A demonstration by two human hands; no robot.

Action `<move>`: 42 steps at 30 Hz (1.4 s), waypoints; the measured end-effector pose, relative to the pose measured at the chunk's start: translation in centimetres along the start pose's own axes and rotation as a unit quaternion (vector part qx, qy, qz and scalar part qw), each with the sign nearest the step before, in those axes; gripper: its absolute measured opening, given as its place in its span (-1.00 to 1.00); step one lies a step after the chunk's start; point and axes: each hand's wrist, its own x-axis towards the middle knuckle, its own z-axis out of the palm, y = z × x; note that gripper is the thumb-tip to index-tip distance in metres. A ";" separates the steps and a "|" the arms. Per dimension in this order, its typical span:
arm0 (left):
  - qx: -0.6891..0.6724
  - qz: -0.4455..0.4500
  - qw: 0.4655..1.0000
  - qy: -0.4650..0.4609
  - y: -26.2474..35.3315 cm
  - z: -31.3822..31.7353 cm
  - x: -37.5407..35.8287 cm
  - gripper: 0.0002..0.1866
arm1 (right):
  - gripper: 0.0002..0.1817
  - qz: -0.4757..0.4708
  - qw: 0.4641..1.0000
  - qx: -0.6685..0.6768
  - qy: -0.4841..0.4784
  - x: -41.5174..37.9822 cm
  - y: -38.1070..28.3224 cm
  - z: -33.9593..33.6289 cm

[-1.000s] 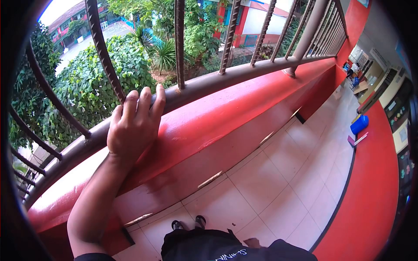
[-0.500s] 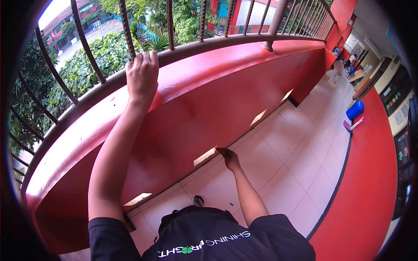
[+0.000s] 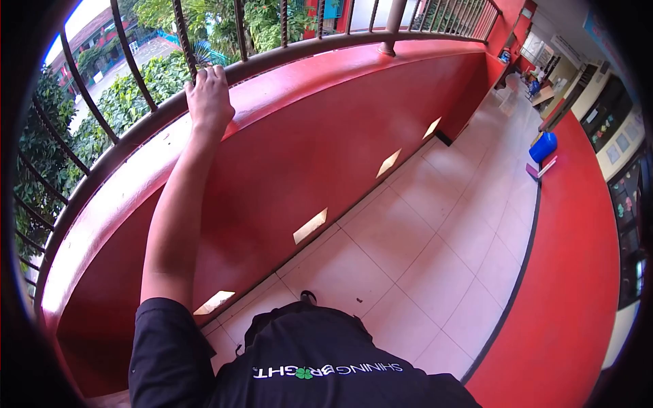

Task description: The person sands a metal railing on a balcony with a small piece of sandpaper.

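My left hand [image 3: 209, 98] is up at the brown metal railing [image 3: 299, 49], its fingers curled over the bottom rail beside an upright twisted bar. Beneath the hand runs the rounded top of a red wall [image 3: 340, 115], close to my wrist. The left arm stretches forward and up from a black sleeve. My right hand is out of the frame. A black shirt with white lettering and a green clover covers my body at the bottom of the view.
Pale floor tiles [image 3: 371, 255] run along the wall, with a small dark scrap [image 3: 359, 300] on them. On the right are a red surface [image 3: 571, 224], a blue bin [image 3: 543, 147] and a pinkish dustpan-like object [image 3: 532, 170]. Green bushes [image 3: 160, 85] grow beyond the railing. People are far down the corridor.
My right hand and forearm, low over the floor before, have left the view. The left hand stays on the railing. The view has shifted slightly.
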 end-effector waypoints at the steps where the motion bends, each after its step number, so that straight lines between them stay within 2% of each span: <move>1: -0.002 0.001 1.000 0.007 -0.1 0.1 0.0 -0.39 | -0.56 0.016 1.000 0.017 0.009 -0.3 0.6 0.7; 5: -0.011 0.022 0.999 0.030 -0.6 0.5 -0.2 -0.34 | -0.55 0.079 0.993 0.078 0.048 -0.8 2.5 1.5; 6: -0.003 0.025 0.999 0.040 -0.6 0.6 -0.3 -0.33 | -0.55 0.094 0.989 0.091 0.062 6.4 12.5 3.6; 7: 0.003 0.032 0.998 0.048 -0.6 0.5 -0.5 -0.30 | -0.55 0.074 0.952 0.261 0.143 0.3 3.6 1.1; 8: 0.007 0.039 0.998 0.047 -0.9 0.6 -0.6 -0.22 | -0.54 0.120 0.954 0.252 0.106 4.7 1.2 -0.1; 9: 0.011 0.047 0.998 0.047 -1.2 0.9 -0.5 -0.14 | -0.55 0.167 0.919 0.329 0.137 3.5 -4.4 -1.5; 10: 0.010 0.065 0.995 0.074 -1.7 1.7 -0.6 -0.10 | -0.60 0.154 0.941 0.268 0.138 4.1 -8.6 -3.4; 11: -0.001 0.062 0.996 0.058 -1.7 1.3 -0.8 -0.10 | -0.59 0.116 0.954 0.243 0.135 5.0 -11.1 -4.5; 14: -0.021 0.076 0.993 0.091 -1.7 0.9 -1.7 -0.07 | -0.57 0.041 0.974 0.173 0.138 9.2 -15.1 -8.1; 15: -0.024 0.075 0.993 0.092 -1.8 0.4 -1.9 -0.07 | -0.57 0.042 0.974 0.173 0.140 9.8 -16.2 -9.3; 17: -0.105 0.086 0.983 0.124 -1.7 -0.6 -2.4 -0.22 | -0.59 0.056 0.971 0.174 0.156 11.0 -18.4 -11.8; 20: -0.193 0.018 0.954 0.229 -1.6 -1.1 -3.9 -0.36 | -0.59 0.092 0.966 0.178 0.165 11.3 -20.3 -15.1; 23: -0.153 -0.066 0.955 0.245 -1.8 -0.5 -4.0 -0.30 | -0.59 0.126 0.964 0.160 0.172 11.7 -21.2 -17.4; 24: -0.105 -0.065 0.966 0.228 -2.0 0.1 -4.0 -0.23 | -0.59 0.138 0.966 0.132 0.176 11.8 -21.8 -18.1; 27: -0.030 -0.080 0.982 0.168 -1.3 -0.1 -3.8 -0.18 | -0.62 0.133 0.960 0.135 0.207 12.2 -23.3 -19.8; 29: -0.030 -0.099 0.980 0.171 -1.6 0.0 -3.5 -0.16 | -0.66 0.104 0.948 0.087 0.287 18.4 -18.9 -20.5; 30: -0.029 -0.107 0.981 0.161 -1.3 0.0 -3.7 -0.18 | -0.69 0.054 0.921 -0.020 0.385 19.2 -19.6 -22.0; 31: -0.035 -0.093 0.983 0.154 -1.7 -0.2 -3.5 -0.21 | -0.67 0.094 0.921 0.065 0.373 16.2 -23.9 -23.5; 33: -0.065 -0.097 0.981 0.157 -2.2 -1.4 -2.3 -0.38 | -0.63 0.065 0.907 0.161 0.383 21.6 -21.6 -26.1; 34: -0.082 -0.128 0.984 0.098 -2.2 -2.6 -1.3 -0.40 | -0.63 0.050 0.916 0.140 0.373 21.6 -23.2 -28.4; 35: -0.100 -0.162 0.981 0.038 -2.1 -3.5 -0.3 -0.42 | -0.61 0.034 0.905 0.214 0.367 21.0 -25.4 -30.9; 36: -0.081 -0.164 0.982 0.048 -2.6 -2.8 0.2 -0.37 | -0.59 0.022 0.890 0.289 0.352 21.0 -28.1 -32.8; 38: -0.011 -0.178 0.981 0.081 -3.3 -0.3 0.5 -0.27 | -0.57 -0.079 0.880 0.359 0.299 23.2 -30.8 -38.0; 39: 0.038 -0.192 0.975 0.105 -3.3 0.6 0.4 -0.23 | -0.57 -0.123 0.869 0.394 0.274 21.9 -34.3 -40.2; 41: 0.037 -0.244 0.964 0.100 -2.7 0.7 1.1 -0.23 | -0.53 -0.179 0.856 0.409 0.262 20.9 -41.1 -44.6; 42: 0.033 -0.271 0.958 0.094 -2.5 0.5 1.4 -0.23 | -0.55 -0.236 0.839 0.429 0.237 20.0 -44.6 -46.6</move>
